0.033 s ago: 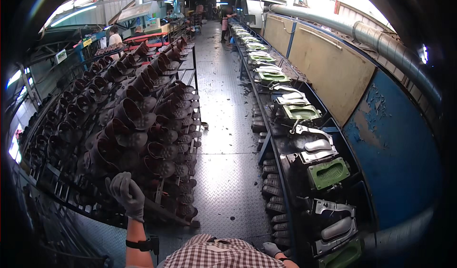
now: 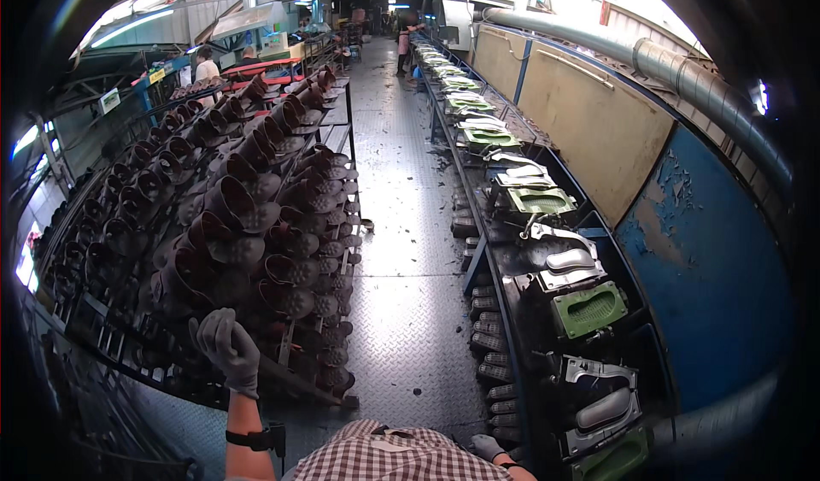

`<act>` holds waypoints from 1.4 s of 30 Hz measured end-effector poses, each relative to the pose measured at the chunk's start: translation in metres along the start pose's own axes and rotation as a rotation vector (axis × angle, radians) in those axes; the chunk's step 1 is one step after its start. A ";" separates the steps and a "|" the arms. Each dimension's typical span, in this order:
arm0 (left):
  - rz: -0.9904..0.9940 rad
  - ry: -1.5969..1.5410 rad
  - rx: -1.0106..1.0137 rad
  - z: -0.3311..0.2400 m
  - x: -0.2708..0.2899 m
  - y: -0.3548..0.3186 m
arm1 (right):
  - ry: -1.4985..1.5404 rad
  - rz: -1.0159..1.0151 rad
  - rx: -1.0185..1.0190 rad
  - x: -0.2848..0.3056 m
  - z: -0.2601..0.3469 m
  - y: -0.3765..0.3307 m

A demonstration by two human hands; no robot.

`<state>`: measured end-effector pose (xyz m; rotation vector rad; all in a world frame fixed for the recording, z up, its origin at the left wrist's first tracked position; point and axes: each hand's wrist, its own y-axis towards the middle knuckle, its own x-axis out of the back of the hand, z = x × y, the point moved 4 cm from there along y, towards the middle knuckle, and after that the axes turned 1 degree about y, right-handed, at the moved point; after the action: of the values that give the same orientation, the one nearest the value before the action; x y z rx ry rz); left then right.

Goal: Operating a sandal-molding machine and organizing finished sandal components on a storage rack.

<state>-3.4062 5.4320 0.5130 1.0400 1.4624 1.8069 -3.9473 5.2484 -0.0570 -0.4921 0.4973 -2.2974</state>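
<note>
My left hand (image 2: pixel 226 351), in a grey glove, is raised beside the near end of a rack of dark boot-shaped pieces (image 2: pixel 231 212) with reddish insides. Its fingers are loosely bent and somewhat apart, with nothing seen in them. Low at my right side is my gloved right hand (image 2: pixel 487 448), close to the bench's near leg side; its fingers are too small and partly hidden to read. On the long bench to the right lie opened moulds: a silver metal half with a sole-shaped block (image 2: pixel 603 411) and a green half with a sole-shaped hollow (image 2: pixel 591 310).
A metal tread-plate floor aisle (image 2: pixel 397 225) runs between rack and bench. Dark sole-shaped blocks (image 2: pixel 489 336) are stacked under the bench. A blue and tan wall panel (image 2: pixel 700 250) and a silver duct (image 2: pixel 683 71) line the right. A person (image 2: pixel 404 45) stands far down the aisle.
</note>
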 end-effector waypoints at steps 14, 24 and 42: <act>0.007 0.002 0.007 -0.006 0.005 -0.005 | 0.042 -0.117 -0.433 0.003 0.047 -0.027; 0.007 0.010 0.001 -0.006 0.005 -0.007 | 0.176 -0.079 -0.432 0.000 -0.014 -0.001; 0.004 0.007 -0.001 -0.008 0.005 -0.011 | 0.273 -0.059 -0.414 -0.003 -0.014 -0.008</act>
<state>-3.4163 5.4346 0.5024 1.0383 1.4645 1.8158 -3.9565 5.2583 -0.0659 -0.3914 1.1197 -2.3333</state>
